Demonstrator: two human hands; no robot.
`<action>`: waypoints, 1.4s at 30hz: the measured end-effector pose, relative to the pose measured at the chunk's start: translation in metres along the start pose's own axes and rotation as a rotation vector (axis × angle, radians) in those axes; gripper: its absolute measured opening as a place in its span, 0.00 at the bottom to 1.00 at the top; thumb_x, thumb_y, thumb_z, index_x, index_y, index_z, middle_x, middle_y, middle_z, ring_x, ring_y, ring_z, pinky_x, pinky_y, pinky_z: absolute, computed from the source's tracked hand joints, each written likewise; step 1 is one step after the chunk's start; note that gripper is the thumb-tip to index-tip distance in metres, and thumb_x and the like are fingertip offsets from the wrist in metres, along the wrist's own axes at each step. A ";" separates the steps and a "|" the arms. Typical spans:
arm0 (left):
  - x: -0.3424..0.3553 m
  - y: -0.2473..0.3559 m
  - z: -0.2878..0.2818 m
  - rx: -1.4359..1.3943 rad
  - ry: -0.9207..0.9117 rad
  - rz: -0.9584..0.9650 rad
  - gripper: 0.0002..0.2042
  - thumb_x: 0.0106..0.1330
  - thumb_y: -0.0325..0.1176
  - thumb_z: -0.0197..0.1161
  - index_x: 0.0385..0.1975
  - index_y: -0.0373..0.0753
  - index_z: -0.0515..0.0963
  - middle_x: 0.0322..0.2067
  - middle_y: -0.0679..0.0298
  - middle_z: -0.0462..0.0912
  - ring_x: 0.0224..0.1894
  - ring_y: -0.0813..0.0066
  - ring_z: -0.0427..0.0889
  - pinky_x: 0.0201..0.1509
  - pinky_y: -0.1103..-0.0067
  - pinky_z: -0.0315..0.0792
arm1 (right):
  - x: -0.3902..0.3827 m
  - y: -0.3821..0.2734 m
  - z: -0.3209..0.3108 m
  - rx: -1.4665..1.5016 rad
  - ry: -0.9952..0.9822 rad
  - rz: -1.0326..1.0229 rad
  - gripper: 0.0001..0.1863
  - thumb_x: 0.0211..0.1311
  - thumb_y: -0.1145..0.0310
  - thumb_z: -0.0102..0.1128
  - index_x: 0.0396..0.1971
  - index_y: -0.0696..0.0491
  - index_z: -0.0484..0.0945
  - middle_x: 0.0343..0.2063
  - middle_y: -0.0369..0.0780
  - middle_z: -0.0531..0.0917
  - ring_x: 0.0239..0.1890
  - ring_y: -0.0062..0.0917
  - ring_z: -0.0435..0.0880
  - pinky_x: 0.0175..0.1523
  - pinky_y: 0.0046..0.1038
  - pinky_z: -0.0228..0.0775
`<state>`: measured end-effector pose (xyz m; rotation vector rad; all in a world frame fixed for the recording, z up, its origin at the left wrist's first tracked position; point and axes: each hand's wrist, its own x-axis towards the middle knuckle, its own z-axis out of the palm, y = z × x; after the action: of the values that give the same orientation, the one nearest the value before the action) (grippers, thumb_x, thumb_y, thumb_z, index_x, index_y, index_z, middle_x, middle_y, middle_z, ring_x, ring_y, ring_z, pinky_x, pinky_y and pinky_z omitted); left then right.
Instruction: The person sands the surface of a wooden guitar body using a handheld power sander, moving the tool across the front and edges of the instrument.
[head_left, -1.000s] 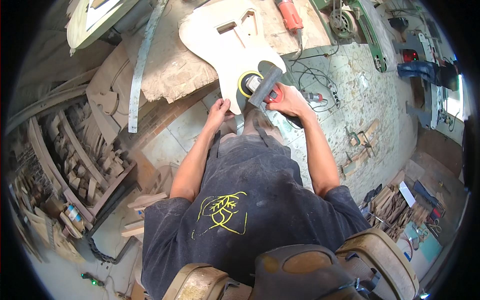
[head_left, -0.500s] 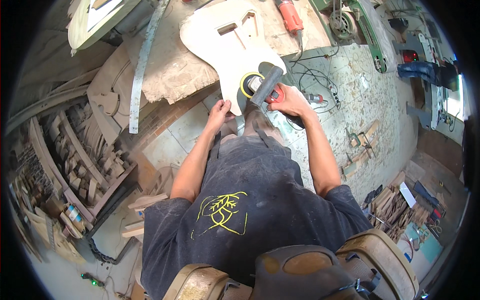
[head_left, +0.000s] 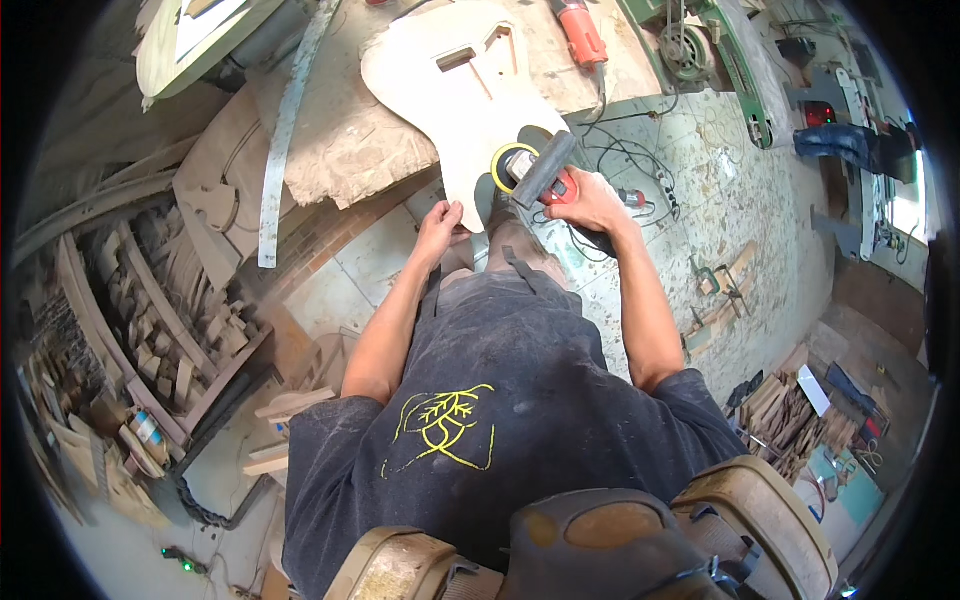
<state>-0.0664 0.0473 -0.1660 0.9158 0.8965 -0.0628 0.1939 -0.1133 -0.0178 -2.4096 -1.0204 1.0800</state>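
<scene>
- Head view: the electric guitar body (head_left: 470,120) lies on the workbench (head_left: 350,150), one horn (head_left: 462,185) jutting past the edge; heavy pressure there could tip or shift it.
- The left hand (head_left: 440,228) pinches that horn's end between thumb and fingers; a skidding yellow-rimmed disc (head_left: 503,172) could scrape them.
- The right hand (head_left: 592,203) is curled firmly round the red disc sander (head_left: 562,188); tilting it could gouge the wood. Whether disc and wood touch, I cannot tell.

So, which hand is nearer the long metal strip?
Left. The left hand is to the right of the metal strip, at the near tip of the pale guitar body; the right hand is farther right, around the red power tool.
</scene>
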 end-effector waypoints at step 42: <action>0.003 -0.008 -0.002 0.002 0.013 0.020 0.21 0.80 0.53 0.56 0.53 0.38 0.76 0.44 0.64 0.86 0.44 0.75 0.86 0.51 0.73 0.81 | 0.018 -0.012 -0.011 -0.073 -0.082 -0.036 0.34 0.41 0.46 0.75 0.41 0.58 0.81 0.37 0.56 0.88 0.44 0.53 0.87 0.52 0.46 0.78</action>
<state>-0.0693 0.0445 -0.1743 0.9273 0.8998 -0.0405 0.2047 -0.0916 -0.0138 -2.4112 -1.1452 1.1569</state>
